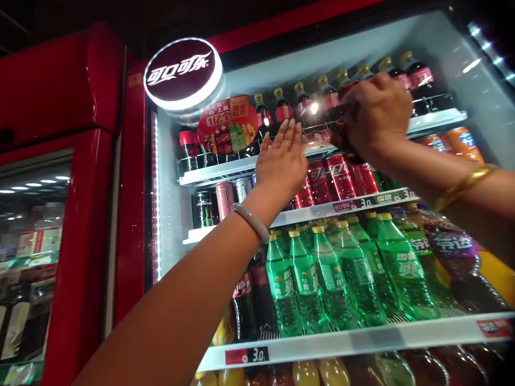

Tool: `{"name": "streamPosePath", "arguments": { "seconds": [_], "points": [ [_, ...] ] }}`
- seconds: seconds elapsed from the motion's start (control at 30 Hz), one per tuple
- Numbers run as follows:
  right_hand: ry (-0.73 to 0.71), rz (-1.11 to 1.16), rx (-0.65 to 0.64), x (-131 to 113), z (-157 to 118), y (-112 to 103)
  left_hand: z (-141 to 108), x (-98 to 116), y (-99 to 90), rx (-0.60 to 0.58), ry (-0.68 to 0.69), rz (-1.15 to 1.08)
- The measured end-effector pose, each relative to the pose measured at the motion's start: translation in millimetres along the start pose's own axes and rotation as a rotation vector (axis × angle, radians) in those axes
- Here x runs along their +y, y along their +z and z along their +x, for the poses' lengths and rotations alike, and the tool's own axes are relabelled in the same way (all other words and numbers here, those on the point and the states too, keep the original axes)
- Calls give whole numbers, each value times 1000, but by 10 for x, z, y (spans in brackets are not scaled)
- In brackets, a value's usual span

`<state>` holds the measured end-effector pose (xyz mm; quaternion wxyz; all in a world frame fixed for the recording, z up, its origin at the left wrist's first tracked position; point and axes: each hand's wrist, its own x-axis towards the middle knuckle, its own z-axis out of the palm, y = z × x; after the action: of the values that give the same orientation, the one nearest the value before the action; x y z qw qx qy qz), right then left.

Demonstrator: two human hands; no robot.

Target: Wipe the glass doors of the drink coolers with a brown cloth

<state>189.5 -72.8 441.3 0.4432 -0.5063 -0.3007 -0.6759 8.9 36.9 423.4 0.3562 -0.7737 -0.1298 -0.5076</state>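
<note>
My left hand [281,158], a grey bangle on its wrist, reaches up with fingers stretched out, palm towards the lit drinks cooler [132,225]. It appears to lie flat on the cooler's glass front, over the shelf of red cans [340,177]. Higher and to the right, my right hand [376,110] is curled closed before the top row of dark cola bottles [284,107]. A dark shape shows under its fingers; I cannot tell whether it is a held thing or a reflection. A gold bangle circles that wrist.
Green soda bottles [324,279] stand on a lower shelf, beside large dark bottles [454,252]. A round lit sign [183,72] juts out at upper left, near a red promotional sticker [229,126]. Another red cooler [76,241] adjoins on the left.
</note>
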Motion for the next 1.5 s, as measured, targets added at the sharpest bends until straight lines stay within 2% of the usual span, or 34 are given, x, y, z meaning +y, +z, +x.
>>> {"name": "streamPosePath", "arguments": {
  "seconds": [0.03,0.1,0.13,0.17,0.23,0.27,0.3,0.37,0.43,0.47,0.53,0.6,0.67,0.73,0.8,0.83,0.87,0.93,1.0,1.07,1.17,1.2,1.23,1.3,1.37,1.4,1.47,1.5],
  "points": [
    [20,15,9,-198,8,33,-1,-53,-5,12,-11,-9],
    [-143,72,-18,-534,-60,47,-25,-159,-12,39,-10,-21],
    [-260,102,-50,-625,-118,31,-49,-207,-16,48,2,-20],
    [-374,130,-82,-649,-175,7,-78,-250,-22,54,14,-11],
    [-517,172,-130,-530,-237,-37,-144,-317,-38,43,21,15],
    [-518,178,-128,-431,-228,-45,-174,-342,-47,34,19,25],
    [-458,166,-111,-344,-191,-41,-200,-363,-56,27,17,27],
    [-231,98,-70,-308,-73,-3,-236,-397,-68,29,20,14],
    [-60,35,-57,-516,21,41,-260,-429,-73,38,22,3],
    [-42,25,-67,-686,31,54,-274,-447,-74,42,19,6],
    [-151,50,-101,-1019,-35,48,-313,-493,-77,45,20,25],
    [-305,102,-146,-1165,-168,8,-372,-556,-85,53,36,39],
    [-456,182,-185,-1042,-275,-34,-441,-636,-97,62,54,44],
    [-560,258,-204,-775,-288,-40,-502,-719,-108,62,56,56],
    [-442,204,-139,-602,-212,0,-540,-788,-111,50,57,70],
    [-336,161,-102,-611,-160,31,-550,-812,-109,48,58,74],
    [-226,119,-68,-693,-114,61,-555,-828,-105,51,59,75],
    [-98,78,-39,-1016,-82,102,-564,-839,-94,72,50,76],
    [-189,107,-67,-1367,-145,102,-589,-839,-93,82,39,88],
    [-350,146,-111,-1526,-259,76,-646,-863,-112,74,42,103],
    [-608,257,-170,-1314,-334,56,-784,-999,-186,44,45,103],
    [-637,288,-173,-1200,-308,62,-834,-1072,-219,24,29,102],
    [-616,293,-166,-1117,-259,74,-881,-1154,-254,-2,6,102],
    [-418,231,-130,-1130,-132,105,-959,-1318,-311,-46,-48,108],
    [-187,138,-111,-1411,-45,132,-1012,-1449,-336,-44,-79,110],
    [-117,117,-126,-1613,-40,138,-1031,-1494,-335,-30,-87,109],
    [-222,139,-181,-2002,-109,136,-1062,-1550,-315,0,-87,103],
    [-333,171,-210,-2134,-168,130,-1077,-1567,-303,10,-83,100]
  ]
}}
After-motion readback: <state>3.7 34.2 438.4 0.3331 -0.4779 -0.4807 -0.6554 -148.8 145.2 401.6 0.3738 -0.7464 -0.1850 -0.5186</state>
